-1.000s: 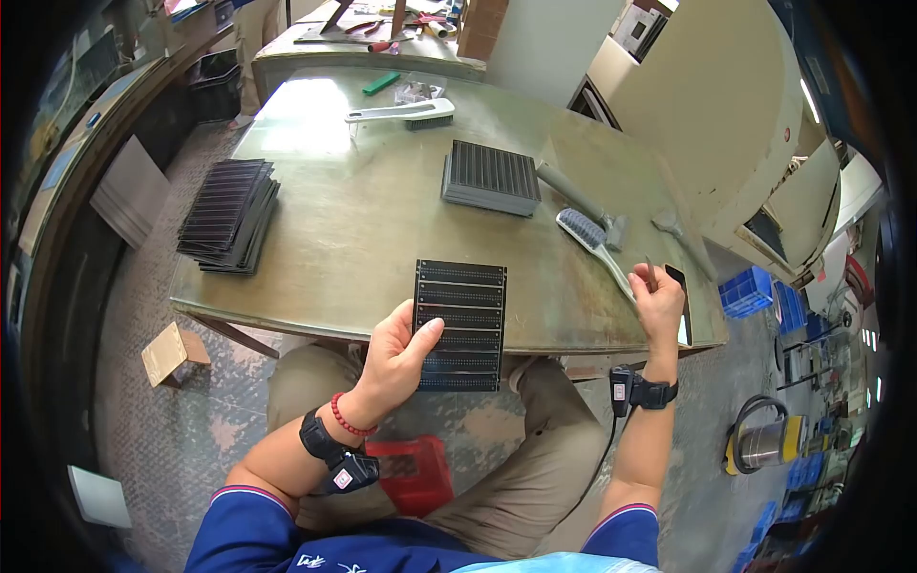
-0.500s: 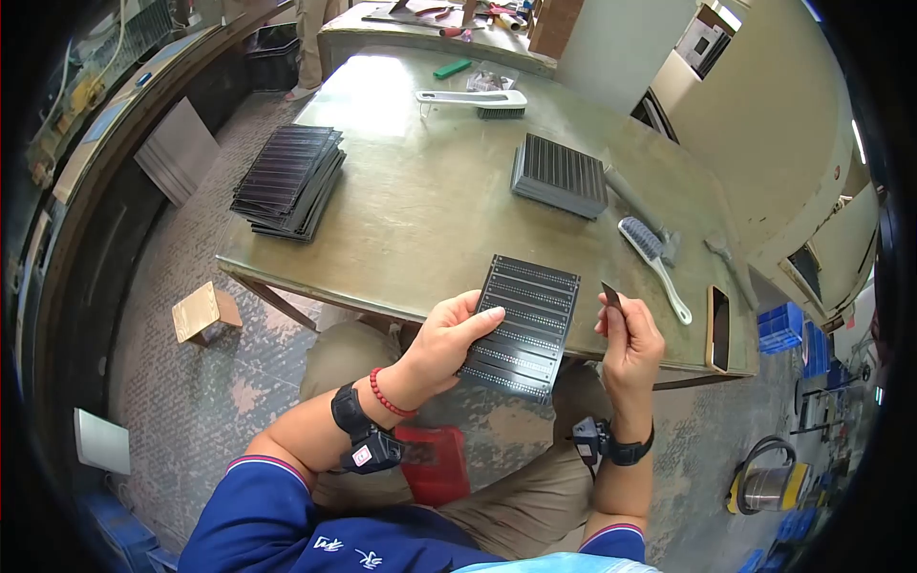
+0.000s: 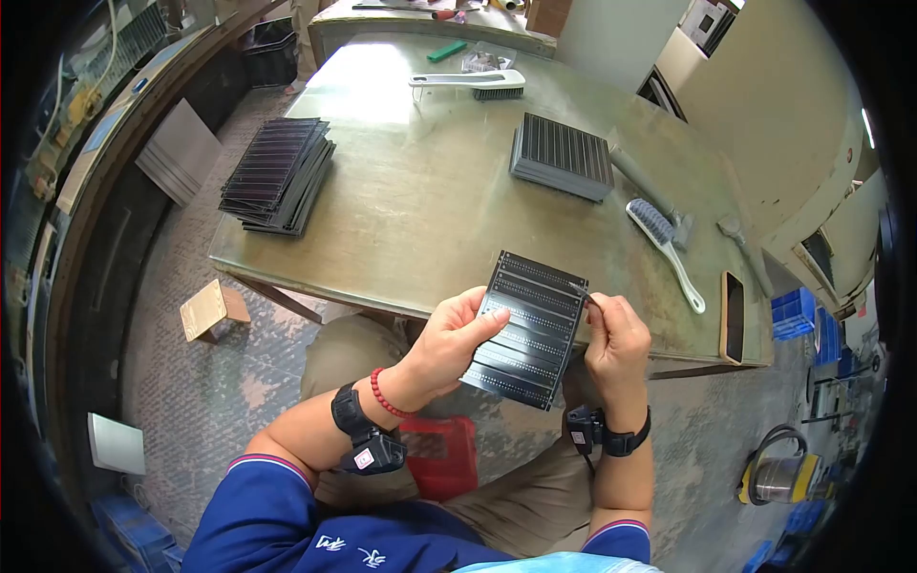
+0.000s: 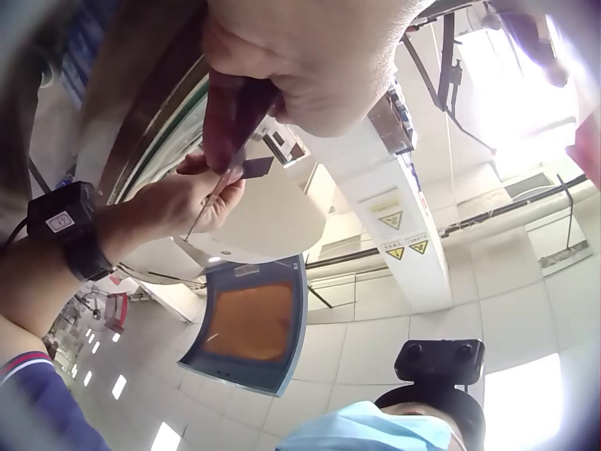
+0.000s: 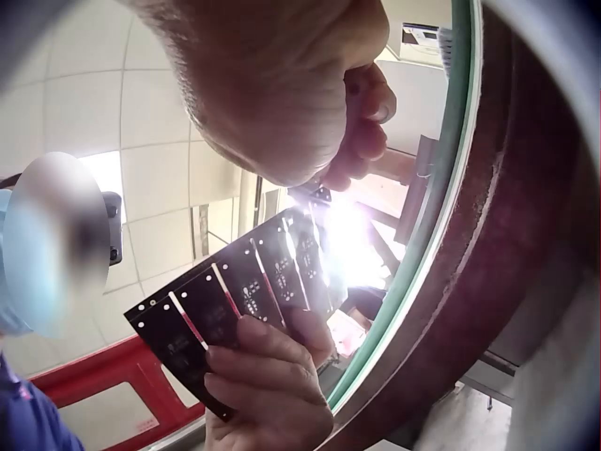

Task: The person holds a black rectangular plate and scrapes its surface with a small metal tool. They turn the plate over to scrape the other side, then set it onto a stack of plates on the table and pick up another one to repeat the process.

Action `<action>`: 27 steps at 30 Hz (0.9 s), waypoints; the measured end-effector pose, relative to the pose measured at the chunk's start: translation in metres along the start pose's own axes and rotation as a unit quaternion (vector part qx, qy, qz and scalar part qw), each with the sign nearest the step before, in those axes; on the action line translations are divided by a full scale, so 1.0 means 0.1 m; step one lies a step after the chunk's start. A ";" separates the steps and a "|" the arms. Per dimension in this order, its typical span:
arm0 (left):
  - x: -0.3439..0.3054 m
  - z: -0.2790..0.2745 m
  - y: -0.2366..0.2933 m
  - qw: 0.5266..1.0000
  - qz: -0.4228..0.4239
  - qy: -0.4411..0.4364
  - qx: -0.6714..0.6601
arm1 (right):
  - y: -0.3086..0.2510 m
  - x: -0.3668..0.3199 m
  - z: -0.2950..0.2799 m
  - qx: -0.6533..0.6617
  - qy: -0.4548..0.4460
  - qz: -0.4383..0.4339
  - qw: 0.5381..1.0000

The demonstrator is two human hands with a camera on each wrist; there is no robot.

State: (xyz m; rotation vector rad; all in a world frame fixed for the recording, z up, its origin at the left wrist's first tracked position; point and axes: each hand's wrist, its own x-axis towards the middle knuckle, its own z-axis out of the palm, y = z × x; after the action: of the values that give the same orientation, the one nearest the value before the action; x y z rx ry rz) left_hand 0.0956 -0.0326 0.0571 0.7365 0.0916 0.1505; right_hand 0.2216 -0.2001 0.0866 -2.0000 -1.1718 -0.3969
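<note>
My left hand (image 3: pixel 441 346) grips a black circuit board panel (image 3: pixel 527 334) by its left side, thumb on top and fingers beneath. The panel has rows of tiny holes split by long slots, and it hangs tilted in front of the table's near edge. At its upper right edge, my right hand (image 3: pixel 619 342) pinches a small dark flat blade (image 4: pixel 256 168), seen best in the left wrist view. Fingers mostly cover that piece in the head view. From below, the right wrist view shows the left fingers spread across the panel's underside (image 5: pixel 246 282).
On the table (image 3: pixel 411 229) stand a loose stack of black panels (image 3: pixel 272 177) at left and a neater stack (image 3: pixel 562 153) at right. A white-handled brush (image 3: pixel 664 244), a phone (image 3: pixel 732 320) and a grey brush (image 3: pixel 735 239) lie to the right. Another brush (image 3: pixel 473 80) lies farther back.
My right hand has come left from beside the phone to the panel's upper right edge, carrying the blade. The panel has tilted clockwise in my left hand. The head view has shifted.
</note>
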 end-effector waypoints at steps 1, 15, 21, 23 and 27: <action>0.00 0.00 -0.02 1.000 0.021 0.011 0.018 | -0.02 -0.01 -0.01 0.003 -0.018 -0.002 1.000; 0.00 -0.06 0.13 0.991 0.112 0.061 0.043 | -0.29 -0.20 -0.03 0.047 -0.084 -0.106 0.990; 0.02 -0.07 0.15 0.990 0.118 0.072 0.038 | -0.33 -0.27 -0.10 0.059 -0.136 -0.125 0.981; 0.03 -0.05 0.19 0.991 0.112 0.078 0.003 | -0.33 -0.31 -0.12 0.067 -0.234 -0.175 0.954; 0.03 -0.09 0.11 0.985 0.135 0.091 0.048 | -0.30 -0.30 -0.16 0.167 -0.215 -0.121 0.955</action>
State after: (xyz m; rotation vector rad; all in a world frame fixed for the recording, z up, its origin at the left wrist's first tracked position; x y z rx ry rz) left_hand 0.0966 -0.0180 0.0577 0.8278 0.1732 0.4760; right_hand 0.1819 -0.2216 0.0928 -1.6926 -1.6403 0.1283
